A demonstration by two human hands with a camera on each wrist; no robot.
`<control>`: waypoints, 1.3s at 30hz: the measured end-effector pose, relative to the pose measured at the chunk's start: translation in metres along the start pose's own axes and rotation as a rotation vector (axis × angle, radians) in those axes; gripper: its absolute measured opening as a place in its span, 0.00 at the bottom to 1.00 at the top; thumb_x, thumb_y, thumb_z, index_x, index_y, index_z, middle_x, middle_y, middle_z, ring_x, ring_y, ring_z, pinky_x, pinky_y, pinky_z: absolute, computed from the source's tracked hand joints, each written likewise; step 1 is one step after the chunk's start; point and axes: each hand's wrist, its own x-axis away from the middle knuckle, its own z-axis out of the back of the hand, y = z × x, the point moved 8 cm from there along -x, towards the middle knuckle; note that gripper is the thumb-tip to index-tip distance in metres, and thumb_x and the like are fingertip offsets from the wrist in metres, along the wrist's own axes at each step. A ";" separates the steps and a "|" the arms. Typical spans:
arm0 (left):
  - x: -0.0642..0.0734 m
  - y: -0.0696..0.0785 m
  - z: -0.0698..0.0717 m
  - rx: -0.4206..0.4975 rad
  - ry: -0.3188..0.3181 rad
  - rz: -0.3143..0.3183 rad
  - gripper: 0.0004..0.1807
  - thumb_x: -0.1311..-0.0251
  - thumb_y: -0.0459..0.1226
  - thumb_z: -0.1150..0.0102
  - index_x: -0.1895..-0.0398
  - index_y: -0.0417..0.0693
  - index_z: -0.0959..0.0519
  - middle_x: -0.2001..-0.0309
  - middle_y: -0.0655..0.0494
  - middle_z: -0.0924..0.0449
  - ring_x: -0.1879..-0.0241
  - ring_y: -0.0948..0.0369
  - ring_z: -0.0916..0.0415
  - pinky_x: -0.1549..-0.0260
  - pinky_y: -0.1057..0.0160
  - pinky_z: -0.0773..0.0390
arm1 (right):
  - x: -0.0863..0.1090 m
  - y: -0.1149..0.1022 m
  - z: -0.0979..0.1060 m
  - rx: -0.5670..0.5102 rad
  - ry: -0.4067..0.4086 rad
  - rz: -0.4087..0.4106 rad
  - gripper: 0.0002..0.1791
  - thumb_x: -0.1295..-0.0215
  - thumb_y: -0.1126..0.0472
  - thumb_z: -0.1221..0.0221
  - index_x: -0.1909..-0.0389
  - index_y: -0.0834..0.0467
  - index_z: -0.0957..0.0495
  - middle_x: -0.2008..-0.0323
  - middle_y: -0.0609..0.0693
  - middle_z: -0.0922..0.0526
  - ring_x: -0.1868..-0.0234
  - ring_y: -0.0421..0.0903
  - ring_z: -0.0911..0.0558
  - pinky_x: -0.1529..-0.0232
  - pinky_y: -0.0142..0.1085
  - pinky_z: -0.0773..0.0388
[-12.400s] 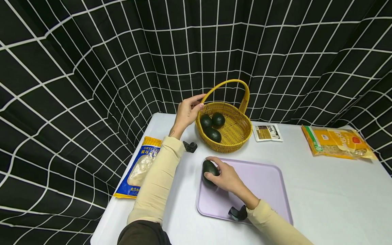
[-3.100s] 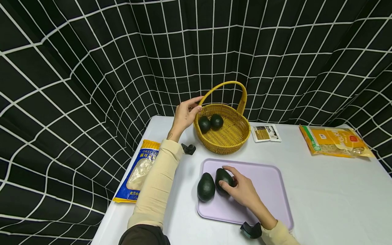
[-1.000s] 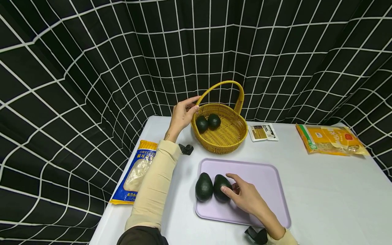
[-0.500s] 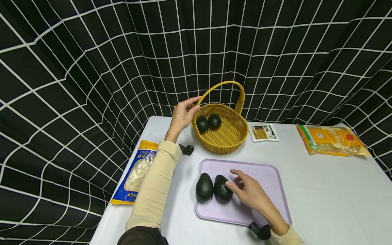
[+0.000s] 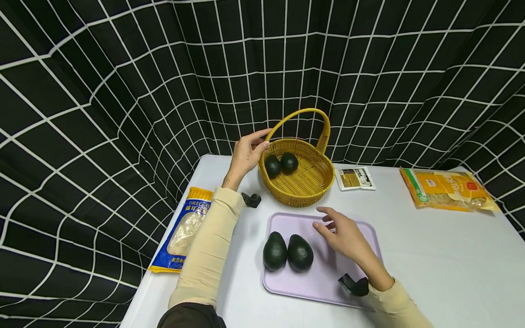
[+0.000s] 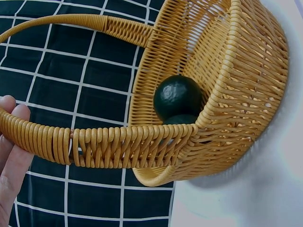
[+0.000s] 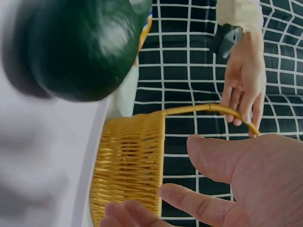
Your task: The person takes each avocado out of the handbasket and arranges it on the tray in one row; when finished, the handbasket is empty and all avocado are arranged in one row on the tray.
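My left hand point(image 5: 247, 154) pinches the handle of a yellow woven basket point(image 5: 297, 199) at its left side; the left wrist view shows fingers and thumb around the handle point(image 6: 99, 146). Two dark green avocados point(image 5: 289, 162) lie in the basket's left part. On a lilac tray point(image 5: 328, 291) two more avocados lie side by side, the left one point(image 5: 275, 251) by the tray's edge and the right one point(image 5: 300, 253) touching or close beside it. Over the tray's right half hovers my right hand point(image 5: 344, 234), fingers spread and holding nothing.
A blue and yellow pasta bag point(image 5: 188, 228) lies left, beside my left forearm. Right of the basket is a small white and brown packet point(image 5: 355, 178). An orange grain bag point(image 5: 449, 189) lies farther right. A black grid curtain point(image 5: 295, 59) hangs behind the white table point(image 5: 443, 264).
My right hand has set a second avocado on the tray, taken from the basket, then let go and moved up and right. My left hand stays on the basket handle.
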 end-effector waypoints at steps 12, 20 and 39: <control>0.000 0.001 0.001 -0.012 0.011 -0.021 0.20 0.29 0.35 0.41 0.35 0.56 0.20 0.56 0.48 0.13 0.59 0.54 0.13 0.62 0.63 0.16 | -0.029 -0.007 0.015 0.004 0.016 0.072 0.23 0.28 0.56 0.39 0.37 0.61 0.25 0.55 0.65 0.14 0.59 0.58 0.12 0.56 0.55 0.17; 0.000 0.001 0.002 -0.017 0.011 -0.019 0.21 0.29 0.36 0.41 0.35 0.56 0.21 0.55 0.47 0.12 0.59 0.54 0.14 0.62 0.63 0.16 | -0.055 -0.017 0.029 0.004 0.021 0.091 0.23 0.28 0.58 0.40 0.36 0.64 0.26 0.55 0.64 0.13 0.57 0.60 0.12 0.57 0.55 0.17; 0.000 0.001 0.001 -0.018 0.010 -0.030 0.21 0.30 0.37 0.40 0.35 0.57 0.20 0.57 0.48 0.12 0.60 0.52 0.13 0.64 0.63 0.17 | -0.106 -0.023 0.036 0.050 -0.008 0.062 0.26 0.27 0.54 0.43 0.34 0.63 0.27 0.52 0.66 0.15 0.55 0.63 0.14 0.54 0.56 0.18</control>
